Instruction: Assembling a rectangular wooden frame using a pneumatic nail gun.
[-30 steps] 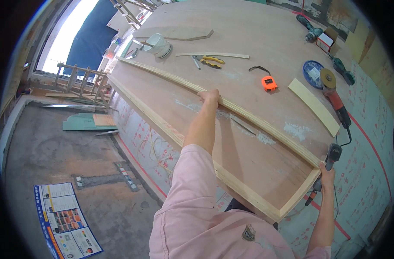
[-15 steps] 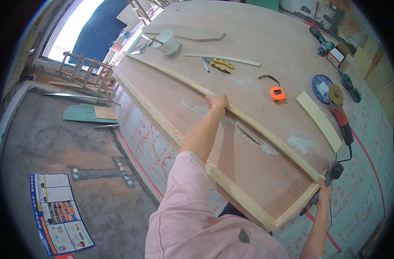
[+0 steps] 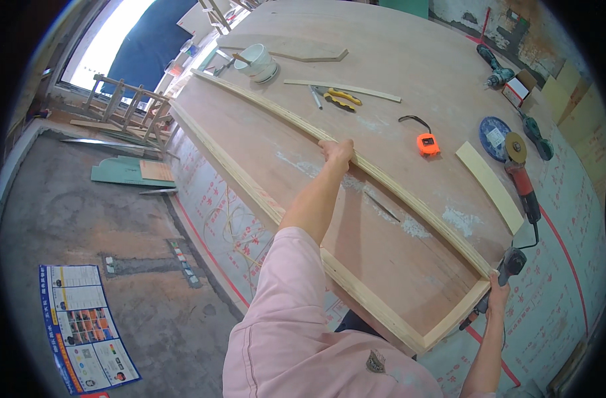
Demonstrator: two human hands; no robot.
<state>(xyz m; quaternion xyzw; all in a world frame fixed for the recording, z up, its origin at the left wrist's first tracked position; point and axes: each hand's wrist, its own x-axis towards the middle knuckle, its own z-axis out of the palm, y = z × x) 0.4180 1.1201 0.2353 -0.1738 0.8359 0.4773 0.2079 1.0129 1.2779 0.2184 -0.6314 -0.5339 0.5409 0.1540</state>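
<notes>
Wooden frame (image 3: 455, 314) lies on the large pale brown surface (image 3: 396, 60) in front of you; its two long rails run from your right side away to the upper left, and one short rail spans them at the end nearest you; the near long rail follows the surface's left edge. Your left hand (image 3: 337, 151) reaches across to the far long rail, about midway along it; its fingers are curled over the rail and grip it. Your right hand (image 3: 498, 292) is at the far corner of the short rail, touching the wood there; its fingers are partly hidden, so you cannot tell whether they pinch the corner.

A grey and black power tool (image 3: 513, 261) passes just behind your right hand; contact between the two cannot be confirmed. Inside the frame, a thin dark pointed piece (image 3: 382, 207) lies close to the far rail; beyond that rail, an orange tape measure (image 3: 428, 144) lies apart, with yellow-and-black pliers (image 3: 341, 99) to its left, near a white bucket (image 3: 256, 64). To the right, a pale curved strip (image 3: 491, 189) lies beside a red and black angle grinder (image 3: 523, 189); a blue disc (image 3: 494, 139) sits next to the grinder's wheel.
</notes>
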